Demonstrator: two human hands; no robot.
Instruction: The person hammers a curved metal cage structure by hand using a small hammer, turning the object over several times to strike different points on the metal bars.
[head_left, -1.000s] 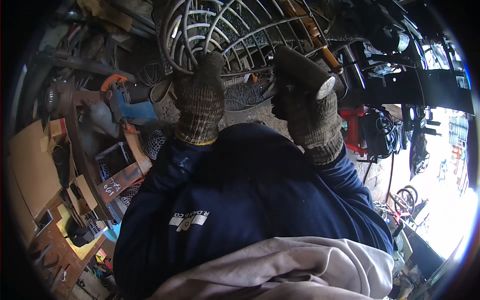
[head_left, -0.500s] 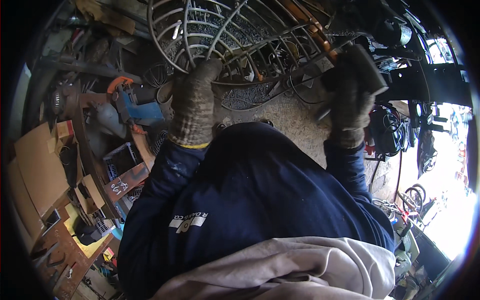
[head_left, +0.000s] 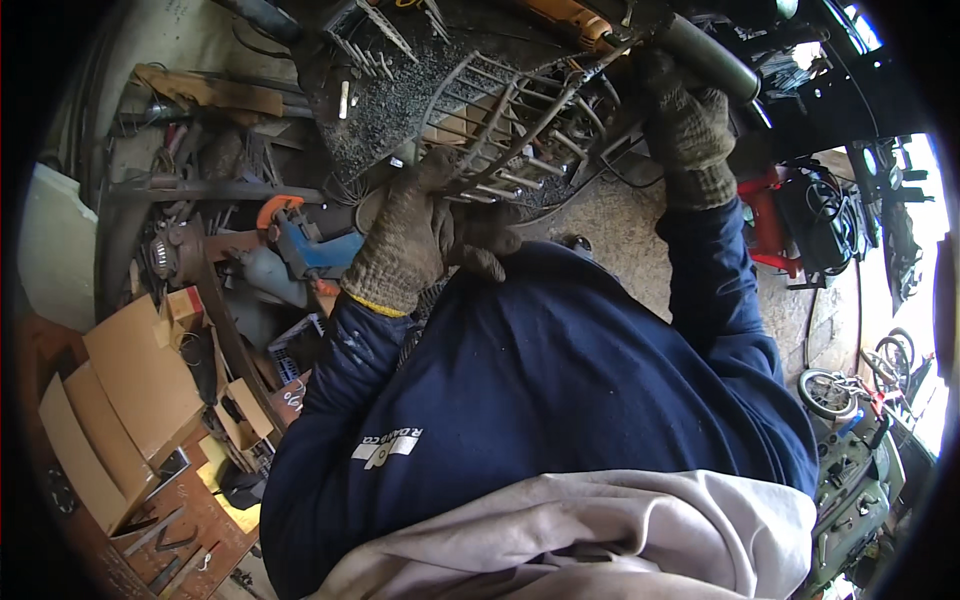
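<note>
A metal grille of curved rods stands tilted ahead of me, seen nearly edge-on. At its near left end is my left hand, in a dirty knitted glove with a yellow cuff. The thumb lies up along the rods and the other fingers curl beneath, closed on the grille's edge; part of the grip is hidden. My right hand, gloved too, is raised to the right of the grille, apart from it. It is closed round a hammer with a thick grey cylindrical head; its handle is hidden by the fist.
Dark grit and thin metal rods cover a work surface ahead. An orange power tool lies at the far side. To the left are a blue-and-orange tool and cardboard boxes; on the right, a red stand with coiled cable.
The grille has turned from showing its wide round face to nearly edge-on. My left hand has shifted with it, its fingers now curled beneath. The right hand has risen with the hammer.
</note>
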